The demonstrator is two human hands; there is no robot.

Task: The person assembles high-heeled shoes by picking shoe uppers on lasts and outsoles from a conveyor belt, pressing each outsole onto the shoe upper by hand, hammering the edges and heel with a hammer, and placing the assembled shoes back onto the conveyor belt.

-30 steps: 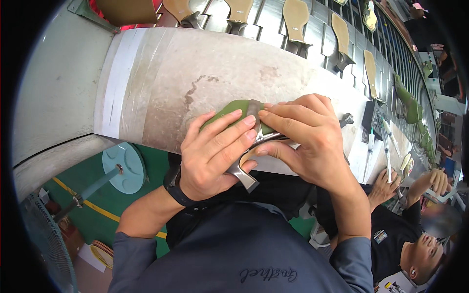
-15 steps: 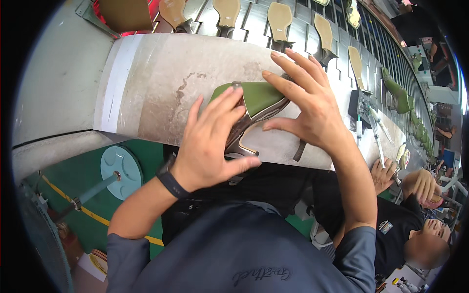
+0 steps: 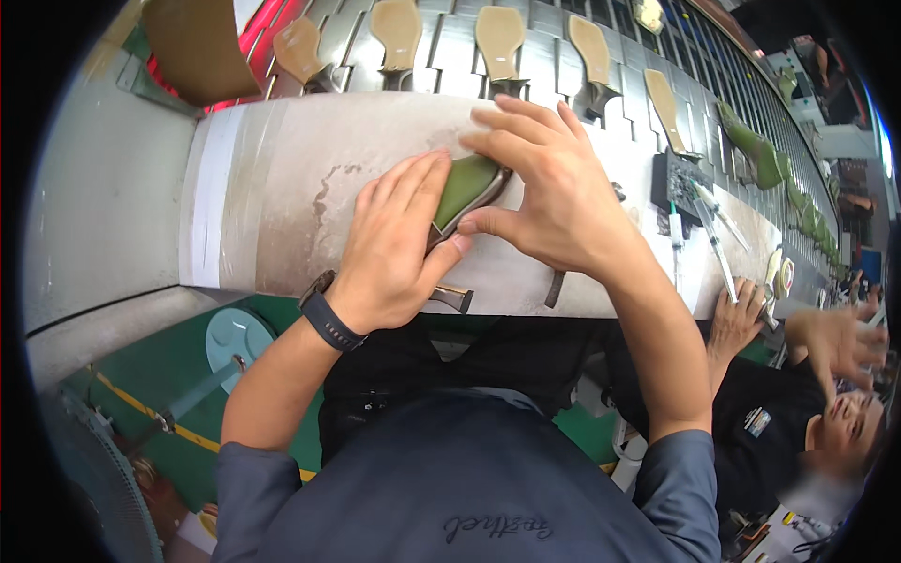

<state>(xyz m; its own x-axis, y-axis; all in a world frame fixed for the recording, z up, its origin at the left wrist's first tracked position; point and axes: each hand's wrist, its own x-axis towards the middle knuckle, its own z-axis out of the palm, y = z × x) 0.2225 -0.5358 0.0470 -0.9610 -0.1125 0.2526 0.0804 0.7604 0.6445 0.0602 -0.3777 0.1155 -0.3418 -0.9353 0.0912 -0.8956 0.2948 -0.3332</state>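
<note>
A green high-heeled shoe lies on its side on the worktable, its toe to the right. Its brown sole edge faces me, and the heel sticks out below my left hand. My left hand, wearing a dark wristband, lies over the back of the shoe with fingers together and thumb along the near side, hiding much of it. Around the toe curves my right hand. Its thumb touches the sole edge, while the slightly blurred fingers arch over the far side. A dark flat strip lies below the right wrist.
Tan soles with heels stand in a row on the metal conveyor beyond the table. A dark block and syringes lie at right. There, a co-worker's hand rests on the table. Green shoes line the conveyor.
My left hand has settled flatter over the shoe, fingers drawn together. My right hand has closed in around the toe, its thumb now on the sole edge. The co-worker's other hand has risen.
</note>
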